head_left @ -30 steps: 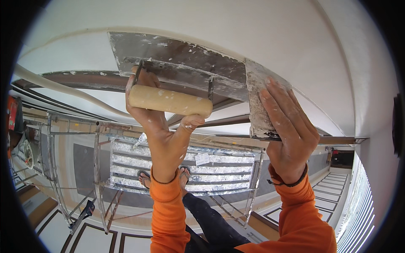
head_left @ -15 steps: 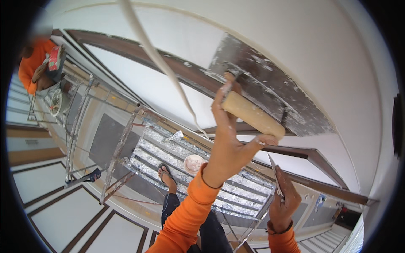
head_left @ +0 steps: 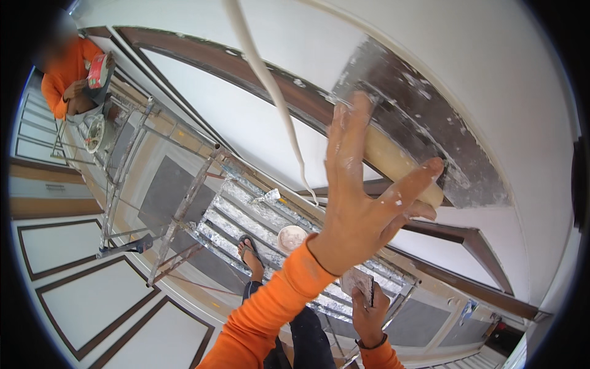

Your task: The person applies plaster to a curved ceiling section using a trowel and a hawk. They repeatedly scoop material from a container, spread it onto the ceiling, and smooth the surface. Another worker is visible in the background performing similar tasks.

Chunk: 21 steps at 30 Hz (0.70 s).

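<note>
My left hand is at a plastering trowel with a wooden handle, its fingers spread along and across the handle, slightly blurred. The wide, putty-smeared metal blade lies up against the white surface overhead, beside a brown trim strip. White smears mark my fingers. Lower down, my right hand grips a scraper whose flat face carries pale putty. Below them a round tub of pale paste stands on the slatted, paint-spattered platform, near my sandalled foot.
A whitish cable hangs down close to my left arm. Metal scaffold poles stand at the left. Another person in orange sits at the far left holding a red-and-white container, beside a bucket. A spatula lies on the platform.
My left hand and the trowel have shifted right in view, and its fingers have spread from around the handle. My right hand has moved left and down, turning the scraper's flat face into view.
</note>
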Available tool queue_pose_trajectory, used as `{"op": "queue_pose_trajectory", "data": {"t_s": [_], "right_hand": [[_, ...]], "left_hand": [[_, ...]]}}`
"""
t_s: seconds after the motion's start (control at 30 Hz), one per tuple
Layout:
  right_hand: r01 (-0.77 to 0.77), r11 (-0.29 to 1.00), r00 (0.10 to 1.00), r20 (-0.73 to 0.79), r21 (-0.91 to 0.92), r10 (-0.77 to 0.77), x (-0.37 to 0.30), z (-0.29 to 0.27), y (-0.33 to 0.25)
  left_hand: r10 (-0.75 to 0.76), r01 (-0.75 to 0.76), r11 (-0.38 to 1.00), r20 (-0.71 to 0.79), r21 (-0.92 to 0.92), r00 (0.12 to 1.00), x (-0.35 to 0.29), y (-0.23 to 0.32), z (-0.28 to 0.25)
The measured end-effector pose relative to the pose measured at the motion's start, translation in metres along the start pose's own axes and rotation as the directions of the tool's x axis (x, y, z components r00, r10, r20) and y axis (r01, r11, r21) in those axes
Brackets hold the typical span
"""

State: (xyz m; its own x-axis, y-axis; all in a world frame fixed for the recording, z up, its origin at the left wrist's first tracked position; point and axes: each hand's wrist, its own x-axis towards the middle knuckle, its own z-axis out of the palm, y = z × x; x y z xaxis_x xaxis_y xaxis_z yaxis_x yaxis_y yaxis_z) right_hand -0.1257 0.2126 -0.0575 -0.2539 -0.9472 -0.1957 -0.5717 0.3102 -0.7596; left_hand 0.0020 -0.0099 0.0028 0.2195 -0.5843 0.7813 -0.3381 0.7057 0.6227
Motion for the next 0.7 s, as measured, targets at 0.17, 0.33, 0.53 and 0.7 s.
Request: {"op": "queue_pose_trajectory", "data": {"t_s": [0.17,0.33,0.53,0.7], "right_hand": [[0.055,0.999,0.999,-0.005,0.000,-0.055,-0.003,0.004,0.009],[0.024,0.996,1.000,-0.012,0.091,-0.023,-0.007,0.001,0.019],[0.040,0.989,0.999,0.001,0.145,-0.041,-0.006,-0.002,0.021],[0.093,0.982,0.994,0.043,0.162,-0.101,-0.002,0.002,0.021]], "left_hand": [[0.370,-0.419,0.862,0.211,0.284,0.905,-0.006,-0.025,-0.001],[0.295,-0.466,0.819,0.450,0.336,0.843,0.023,-0.002,-0.013],[0.373,-0.684,0.666,0.661,0.298,0.651,0.046,-0.004,-0.014],[0.415,-0.680,0.699,0.650,0.221,0.637,0.064,-0.003,-0.007]]}}
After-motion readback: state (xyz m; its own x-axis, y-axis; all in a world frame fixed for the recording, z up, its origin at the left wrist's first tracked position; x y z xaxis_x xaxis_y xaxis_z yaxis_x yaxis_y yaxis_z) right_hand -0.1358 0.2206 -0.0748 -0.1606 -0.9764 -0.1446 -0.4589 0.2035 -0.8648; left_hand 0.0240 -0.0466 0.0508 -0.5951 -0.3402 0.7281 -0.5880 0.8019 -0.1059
